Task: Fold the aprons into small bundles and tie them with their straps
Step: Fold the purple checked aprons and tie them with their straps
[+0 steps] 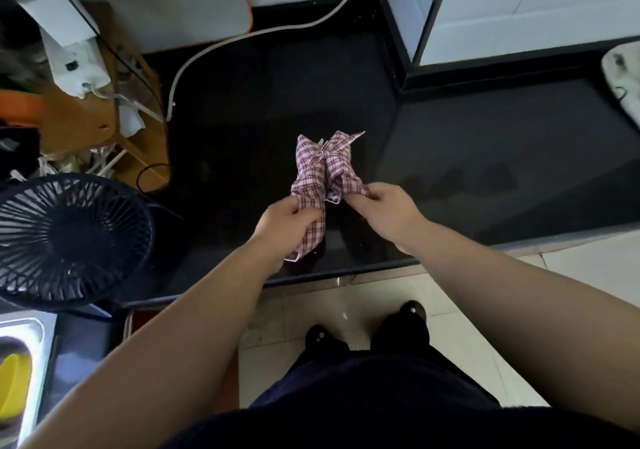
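A pink-and-white checked apron (325,166) lies rolled into a small bundle on the black counter (467,157), cinched across its middle by a knotted strap. My left hand (287,225) is closed on the bundle's near left end, with a strip of checked cloth hanging down past the palm. My right hand (388,207) pinches the near right end of the cloth. Both hands pull outward from the bundle's near edge.
A black fan (69,240) stands on the counter at the left. Behind it is a wooden stand (104,116) with cables and a white box. A white cable (249,38) curves across the back. A steel sink (24,362) sits at lower left. A white object (623,74) is at the right edge.
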### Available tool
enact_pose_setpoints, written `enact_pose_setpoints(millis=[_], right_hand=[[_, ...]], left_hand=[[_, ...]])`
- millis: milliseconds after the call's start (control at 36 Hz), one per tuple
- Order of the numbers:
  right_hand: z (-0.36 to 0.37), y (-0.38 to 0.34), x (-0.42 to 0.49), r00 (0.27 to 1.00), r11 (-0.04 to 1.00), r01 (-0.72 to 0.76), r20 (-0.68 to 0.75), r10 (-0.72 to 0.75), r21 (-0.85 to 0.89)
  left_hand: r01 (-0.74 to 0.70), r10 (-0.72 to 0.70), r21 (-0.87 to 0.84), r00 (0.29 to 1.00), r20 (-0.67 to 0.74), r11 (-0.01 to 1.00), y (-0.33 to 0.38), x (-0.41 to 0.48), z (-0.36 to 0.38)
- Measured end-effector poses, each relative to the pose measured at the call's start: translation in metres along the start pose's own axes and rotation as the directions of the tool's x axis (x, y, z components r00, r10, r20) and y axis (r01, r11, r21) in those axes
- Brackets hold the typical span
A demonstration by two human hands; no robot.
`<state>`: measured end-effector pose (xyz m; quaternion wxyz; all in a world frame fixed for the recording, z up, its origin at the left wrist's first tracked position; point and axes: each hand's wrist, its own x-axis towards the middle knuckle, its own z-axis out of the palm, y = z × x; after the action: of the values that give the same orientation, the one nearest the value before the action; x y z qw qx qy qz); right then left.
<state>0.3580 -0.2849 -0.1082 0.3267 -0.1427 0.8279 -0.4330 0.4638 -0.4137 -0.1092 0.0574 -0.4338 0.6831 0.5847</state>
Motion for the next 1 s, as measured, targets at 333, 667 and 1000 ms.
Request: enact_pose_setpoints(millis=[333,667,1000], right_hand=[[-0.082,-0.065,-0.004,0.968,0.790,-0.127,0.250,-0.034,0.600],[-0.210,-0.068,-0.049,0.965,0.968,0.251,0.067,-0.252,0.032],[-0.362,-0.024,-0.063,0.889,0.847,0.350,-0.142,-0.435,-0.401]], left_hand=[[-0.016,0.130,-0.401,0.957,0.258,0.916,0.110,-0.032,0.014],[0.089,0.293,-0.558,0.777,0.558,0.825,0.199,-0.078,0.121],[-0.465,0.451,0.007,0.864,0.223,0.885,0.263,-0.096,0.238]])
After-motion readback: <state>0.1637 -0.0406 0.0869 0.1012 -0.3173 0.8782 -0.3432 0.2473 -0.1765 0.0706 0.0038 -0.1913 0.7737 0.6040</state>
